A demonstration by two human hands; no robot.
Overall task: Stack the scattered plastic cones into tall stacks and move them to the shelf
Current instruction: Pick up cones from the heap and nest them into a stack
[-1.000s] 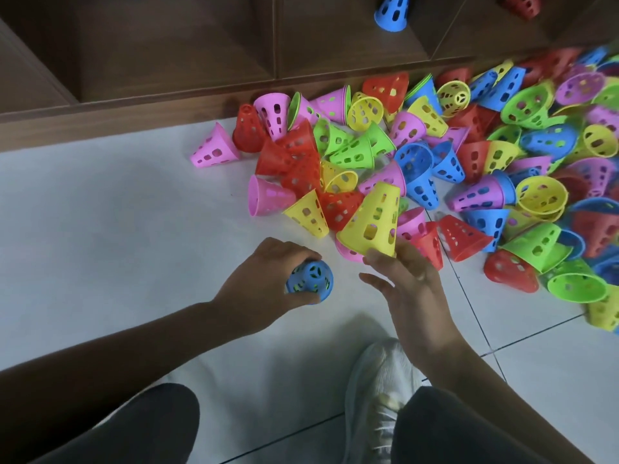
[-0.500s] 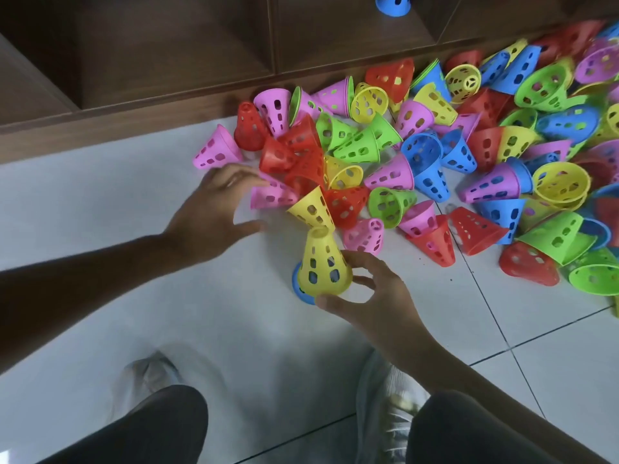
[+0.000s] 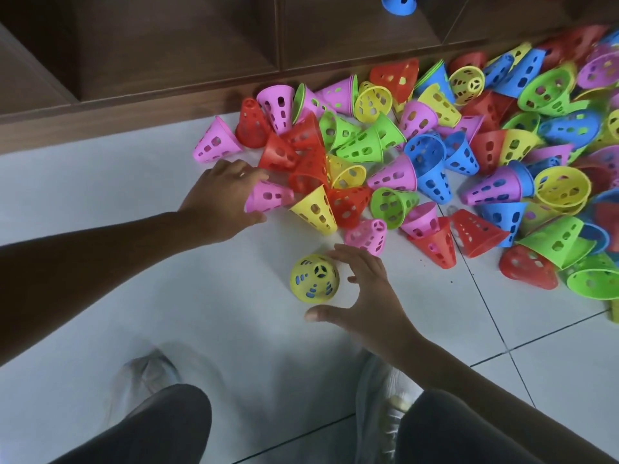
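Bare floor left of cone pile

Bright plastic on pale tile

The cones look like smooth, perforated plastic with a slight sheen; floor tiles glossy and smooth; the shelf is dark matt wood.

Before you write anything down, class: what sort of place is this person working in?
Probably an indoor playroom or classroom. The floor is pale tile, a dark wooden shelf unit stands at floor level, and a heap of coloured perforated plastic cones lies in front of it.
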